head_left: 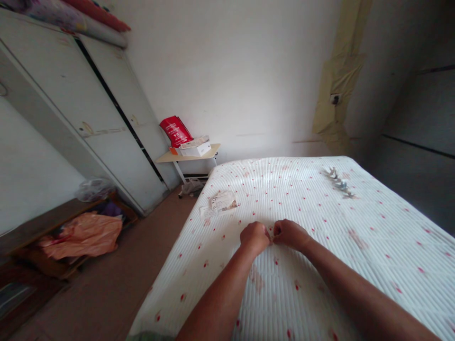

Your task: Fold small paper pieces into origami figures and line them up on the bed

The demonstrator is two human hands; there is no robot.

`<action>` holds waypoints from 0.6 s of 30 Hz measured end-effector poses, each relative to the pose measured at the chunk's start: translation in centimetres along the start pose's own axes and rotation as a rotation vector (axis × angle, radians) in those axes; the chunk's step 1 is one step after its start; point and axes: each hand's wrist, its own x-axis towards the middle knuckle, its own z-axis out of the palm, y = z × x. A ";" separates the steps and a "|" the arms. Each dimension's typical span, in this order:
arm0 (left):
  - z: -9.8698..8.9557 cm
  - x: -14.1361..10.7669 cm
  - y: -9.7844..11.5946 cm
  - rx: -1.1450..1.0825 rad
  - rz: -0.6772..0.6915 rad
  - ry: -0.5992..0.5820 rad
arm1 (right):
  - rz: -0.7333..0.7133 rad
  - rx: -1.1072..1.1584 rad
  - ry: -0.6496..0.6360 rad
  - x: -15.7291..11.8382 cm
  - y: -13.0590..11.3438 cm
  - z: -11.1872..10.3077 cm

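Observation:
Over the middle of the bed, my left hand [256, 236] and my right hand [289, 234] are close together, both with curled fingers. Whatever they pinch between them is too small or hidden to make out. Beneath them spreads a white ribbed bed cover [313, 293] with small red dots. Beyond my left hand lie some printed paper pieces [222, 201], flat on the cover. Farther off on the right, a row of small folded grey-white pieces [339, 182] rests on the bed.
A small table [165, 157] by the wall bears a red bag [175, 131] and a white box [196, 149]. Tall white wardrobe doors [88, 94] stand on the left. An orange plastic bag [85, 234] lies on a low wooden cabinet beside the brown floor [142, 241].

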 end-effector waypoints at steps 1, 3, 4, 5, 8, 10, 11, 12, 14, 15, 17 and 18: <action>0.0 0.0 0.0 -0.002 0.001 0.003 | -0.011 0.004 -0.004 0.0 0.1 0.0; 0.1 0.0 -0.1 -0.007 0.009 0.018 | -0.030 0.008 -0.014 0.1 0.3 -0.1; 0.1 0.0 -0.1 -0.010 0.016 0.023 | -0.040 0.010 -0.019 0.1 0.4 -0.2; 0.1 0.0 -0.1 -0.012 0.023 0.027 | -0.050 0.013 -0.024 0.1 0.4 -0.3; 0.1 -0.1 -0.1 -0.008 0.030 0.040 | -0.088 0.034 -0.046 0.0 0.5 -0.5; 0.0 -0.3 0.0 0.002 0.027 0.044 | -0.108 0.055 -0.051 -0.2 0.5 -0.6; 0.1 -0.4 0.1 0.009 0.028 0.052 | -0.112 0.060 -0.039 -0.4 0.6 -0.6; 0.2 -0.6 0.1 0.019 0.030 0.063 | -0.114 0.059 -0.018 -0.6 0.6 -0.5; 0.6 -1.1 0.1 0.035 0.047 0.111 | -0.116 0.040 0.046 -1.1 0.6 -0.4; 0.8 -1.4 0.1 0.043 0.066 0.148 | -0.126 0.034 0.073 -1.3 0.7 -0.3; 1.4 -1.9 0.0 0.071 0.120 0.245 | -0.150 0.042 0.092 -1.9 0.7 -0.3; 1.6 -2.0 -0.1 0.089 0.139 0.295 | -0.159 0.054 0.086 -2.1 0.7 -0.4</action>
